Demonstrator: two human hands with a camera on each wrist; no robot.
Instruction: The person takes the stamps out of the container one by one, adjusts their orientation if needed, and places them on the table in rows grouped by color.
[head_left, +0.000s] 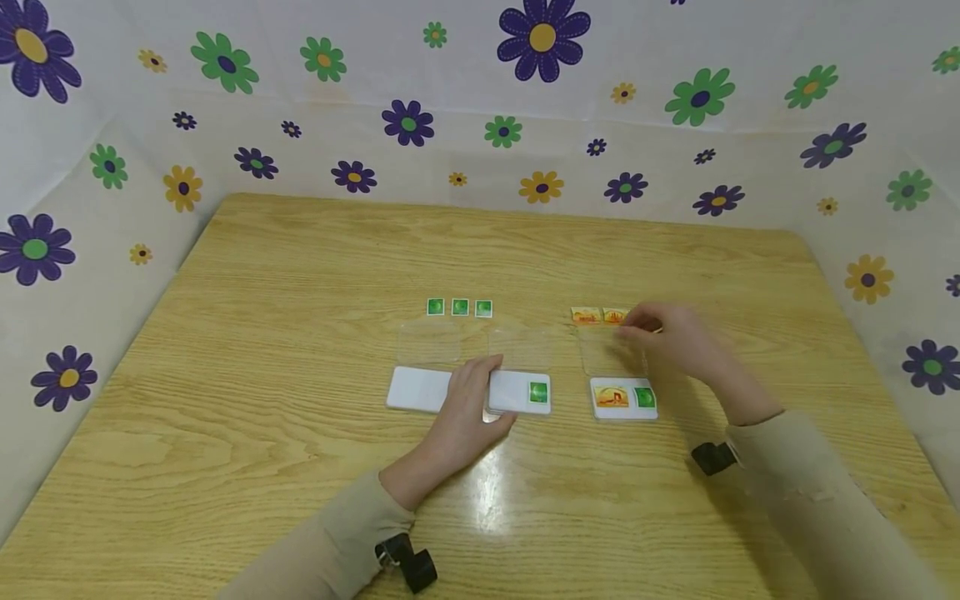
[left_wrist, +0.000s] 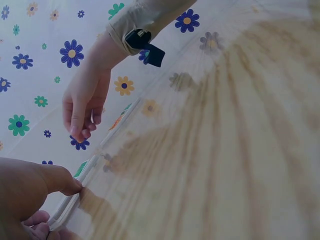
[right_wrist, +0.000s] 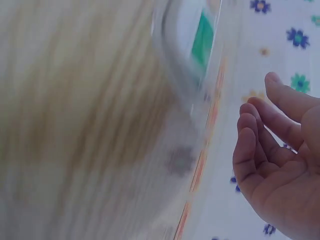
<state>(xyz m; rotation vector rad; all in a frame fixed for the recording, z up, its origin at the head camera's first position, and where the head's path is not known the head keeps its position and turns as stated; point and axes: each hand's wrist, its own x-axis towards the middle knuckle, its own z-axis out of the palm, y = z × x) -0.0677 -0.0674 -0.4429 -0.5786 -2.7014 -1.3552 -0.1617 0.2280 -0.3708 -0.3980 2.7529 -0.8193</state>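
My left hand point(head_left: 468, 408) holds a white flat case point(head_left: 513, 390) by its edges, thumb on the near side and fingers on the far side. A green picture sticker point(head_left: 538, 392) lies at that case's right end. Over the table behind the right-hand white case point(head_left: 624, 412), my right hand point(head_left: 678, 337) hovers with loosely bent fingers. Its thumb and fingers stand apart with nothing between them in the right wrist view point(right_wrist: 280, 155). Close to its fingertips lie orange picture stickers point(head_left: 585, 315). The right-hand case carries an orange sticker point(head_left: 611, 397) and a green sticker point(head_left: 645, 397).
A plain white case point(head_left: 416, 388) lies left of my left hand, partly covered by it. Behind the cases are clear plastic pieces point(head_left: 429, 342). Three small green stickers point(head_left: 460, 307) form a row farther back. A flower-print cloth point(head_left: 450, 83) borders the wooden table point(head_left: 247, 375).
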